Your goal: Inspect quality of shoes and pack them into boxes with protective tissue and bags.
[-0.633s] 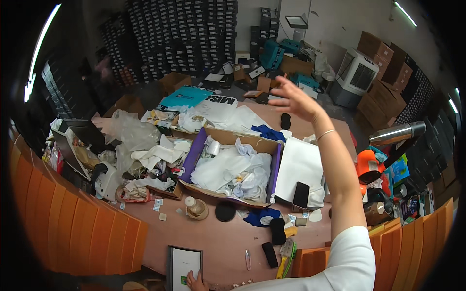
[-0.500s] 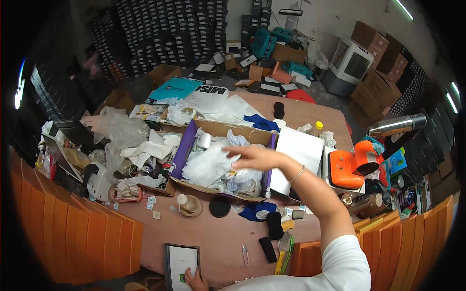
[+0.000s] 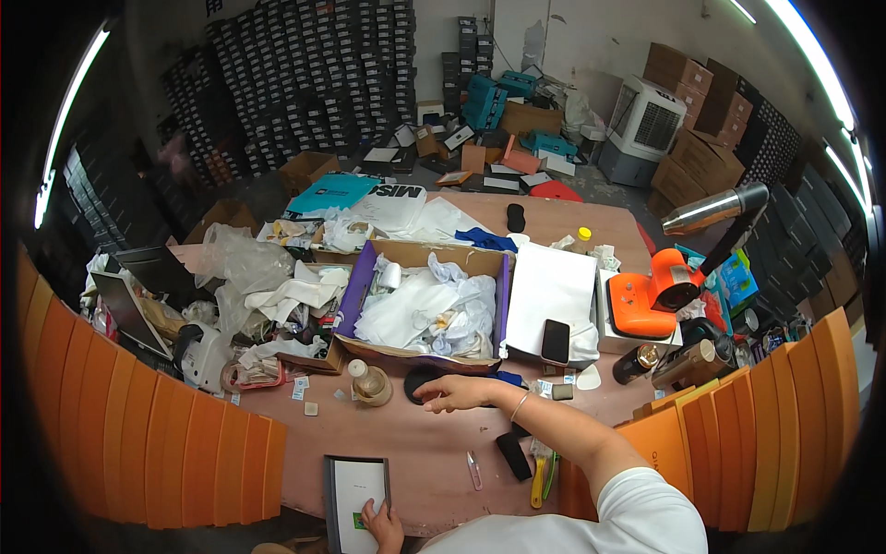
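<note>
Right hand points leftward, fingers apart, near a black disc; left hand lies spread on a white panel beside its green label.

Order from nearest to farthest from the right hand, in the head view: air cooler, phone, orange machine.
1. Phone, ahead and right of the right hand.
2. Orange machine, right of the phone.
3. Air cooler, far at the back right.

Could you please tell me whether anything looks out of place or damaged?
Mostly clutter: crumpled white material is heaped in the purple-sided box, and small boxes lie strewn at the back, odd beside the neatly stacked dark boxes. The dark-edged flat box under the left hand shows no visible damage.
</note>
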Demonstrator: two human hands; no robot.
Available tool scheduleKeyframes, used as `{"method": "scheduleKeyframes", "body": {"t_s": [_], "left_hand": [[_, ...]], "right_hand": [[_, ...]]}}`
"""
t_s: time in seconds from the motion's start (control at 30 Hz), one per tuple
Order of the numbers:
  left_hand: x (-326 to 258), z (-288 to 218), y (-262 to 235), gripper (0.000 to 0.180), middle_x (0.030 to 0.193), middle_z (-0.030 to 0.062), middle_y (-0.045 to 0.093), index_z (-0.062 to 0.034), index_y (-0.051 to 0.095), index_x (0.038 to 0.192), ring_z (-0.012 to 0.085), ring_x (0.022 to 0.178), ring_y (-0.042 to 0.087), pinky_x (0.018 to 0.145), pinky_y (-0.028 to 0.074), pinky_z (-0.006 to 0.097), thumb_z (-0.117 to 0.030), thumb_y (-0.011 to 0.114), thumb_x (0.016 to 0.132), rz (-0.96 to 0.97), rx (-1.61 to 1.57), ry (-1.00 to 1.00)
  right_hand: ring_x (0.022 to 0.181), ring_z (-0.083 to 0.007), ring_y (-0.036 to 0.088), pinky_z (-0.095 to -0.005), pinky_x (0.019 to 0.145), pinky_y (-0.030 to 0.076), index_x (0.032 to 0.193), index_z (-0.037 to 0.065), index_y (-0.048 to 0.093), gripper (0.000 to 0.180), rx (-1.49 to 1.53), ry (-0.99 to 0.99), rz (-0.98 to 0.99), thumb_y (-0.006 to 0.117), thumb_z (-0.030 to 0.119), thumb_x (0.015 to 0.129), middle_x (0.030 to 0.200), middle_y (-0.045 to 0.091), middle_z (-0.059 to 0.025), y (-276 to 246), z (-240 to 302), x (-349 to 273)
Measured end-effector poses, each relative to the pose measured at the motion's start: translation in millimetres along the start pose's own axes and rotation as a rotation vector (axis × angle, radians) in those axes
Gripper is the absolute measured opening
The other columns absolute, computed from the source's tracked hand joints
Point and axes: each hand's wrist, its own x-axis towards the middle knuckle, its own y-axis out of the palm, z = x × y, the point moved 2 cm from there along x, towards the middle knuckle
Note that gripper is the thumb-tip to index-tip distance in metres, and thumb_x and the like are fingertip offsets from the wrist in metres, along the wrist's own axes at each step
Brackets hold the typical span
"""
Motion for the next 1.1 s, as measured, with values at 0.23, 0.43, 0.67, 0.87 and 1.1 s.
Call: {"method": "scheduleKeyframes", "body": {"t_s": [0.23,0.43,0.67,0.87,1.1], "left_hand": [[33,-42,-96,0.026,0.111,0.0218,0.057,0.0054,0.061,0.107,0.0382,0.102,0.054,0.089,0.043,0.042,-0.012,0.057,0.088,-0.098,-0.327,0.232],[35,-117,-163,0.032,0.107,0.0126,0.057,-0.0034,0.065,0.11,0.0308,0.099,0.053,0.087,0.045,0.039,0.002,0.06,0.079,0.123,-0.161,0.769],[11,-132,-144,0.034,0.109,0.0107,0.058,-0.0062,0.067,0.109,0.0303,0.099,0.055,0.085,0.047,0.037,-0.006,0.069,0.075,0.674,-0.174,1.146],[-39,-183,-159,0.068,0.125,0.0216,0.052,-0.0004,0.05,0.131,0.0357,0.115,0.052,0.097,0.041,0.038,-0.015,0.078,0.071,0.504,-0.177,1.314],[-136,-227,-85,0.051,0.107,0.0188,0.063,0.0031,0.054,0.122,0.0246,0.1,0.061,0.088,0.046,0.035,-0.01,0.075,0.078,1.166,-0.041,0.899]], "right_hand": [[0.111,-0.0271,0.057,-0.0357,0.091,0.048,0.144,0.007,0.033,0.066,0.073,-0.119,-0.498,0.059,0.039,0.092,0.133,0.049,-0.0216,86,18,-11],[0.11,-0.0261,0.056,-0.0347,0.087,0.05,0.151,0.015,0.008,0.087,0.874,-0.184,-0.701,0.062,0.042,0.089,0.143,0.036,-0.0234,158,-4,-87],[0.105,-0.0299,0.059,-0.0357,0.089,0.047,0.146,0.004,0.022,0.073,0.267,-0.045,-1.207,0.056,0.012,0.081,0.128,0.051,-0.024,252,10,-153],[0.102,-0.0345,0.062,-0.0382,0.089,0.048,0.14,0.003,0.034,0.069,0.285,0.04,-1.305,0.053,0.01,0.074,0.113,0.06,-0.0246,353,17,-253],[0.103,-0.0319,0.062,-0.0374,0.091,0.049,0.135,0.005,0.041,0.064,0.26,-0.056,-1.288,0.059,0.01,0.074,0.113,0.062,-0.0206,447,-14,-350]]}}
